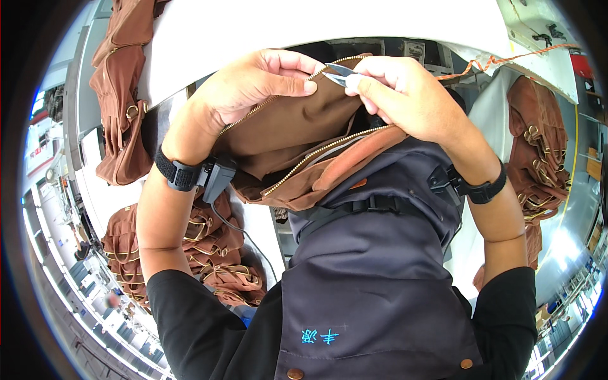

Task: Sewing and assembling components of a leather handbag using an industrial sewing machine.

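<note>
An unzipped brown bag lies across my lap, its tan lining showing between two rows of brass zipper teeth. My left hand pinches the far edge of the opening, thumb and fingers closed on the zipper tape. In my right hand is a small pair of thread snips, blades parted and pointing left at the far zipper edge, close to my left fingertips. An orange-brown leather handle rests along the near side of the bag. My right palm hides the grip of the snips.
A white table stretches in front, with an orange cord trailing at its right. Brown bags with brass rings hang at the far left and right. More brown bags are piled at the lower left.
</note>
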Demonstrator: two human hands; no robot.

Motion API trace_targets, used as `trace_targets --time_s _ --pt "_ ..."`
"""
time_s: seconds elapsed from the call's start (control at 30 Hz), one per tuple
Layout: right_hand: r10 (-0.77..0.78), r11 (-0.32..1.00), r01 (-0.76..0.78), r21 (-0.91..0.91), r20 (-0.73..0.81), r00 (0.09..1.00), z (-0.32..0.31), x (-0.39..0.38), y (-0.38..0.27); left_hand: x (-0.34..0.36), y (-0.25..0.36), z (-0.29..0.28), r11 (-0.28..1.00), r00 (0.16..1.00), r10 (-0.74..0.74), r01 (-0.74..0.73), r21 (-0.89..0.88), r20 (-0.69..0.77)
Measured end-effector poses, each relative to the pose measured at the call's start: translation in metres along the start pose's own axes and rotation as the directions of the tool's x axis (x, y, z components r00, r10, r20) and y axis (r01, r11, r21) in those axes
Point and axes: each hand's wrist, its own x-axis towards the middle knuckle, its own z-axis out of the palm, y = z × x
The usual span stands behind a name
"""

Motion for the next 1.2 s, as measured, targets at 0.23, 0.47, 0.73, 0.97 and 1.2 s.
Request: trace_targets --time_s 0.23,0.47,0.73,0.97,1.2 --pt "-0.015 0.936 0.001 0.351 0.038 0.999 0.011 0.002 0.011 0.001 -0.002 -0.002 1.000 1.000 -0.010 0.010 -0.003 -0.010" --pt "0.068 0.819 -0.081 0.567 0.043 0.997 0.018 -0.007 0.021 0.003 -0.001 0.002 1.000 0.999 -0.001 0.001 -0.019 0.038" --pt "0.070 0.730 -0.049 0.681 -0.003 0.998 0.030 -0.012 0.027 0.000 0.000 0.004 0.997 0.998 -0.065 0.065 -0.039 0.012" --pt "-0.013 0.534 0.148 0.832 -0.167 0.986 0.015 -0.013 0.013 -0.005 -0.002 0.018 0.996 0.984 -0.050 0.061 0.066 -0.169" --pt "-0.145 0.945 0.270 0.186 -0.502 0.853 -0.006 -0.034 0.001 -0.020 0.000 0.065 0.570 0.902 0.396 -0.095 0.816 -0.172"
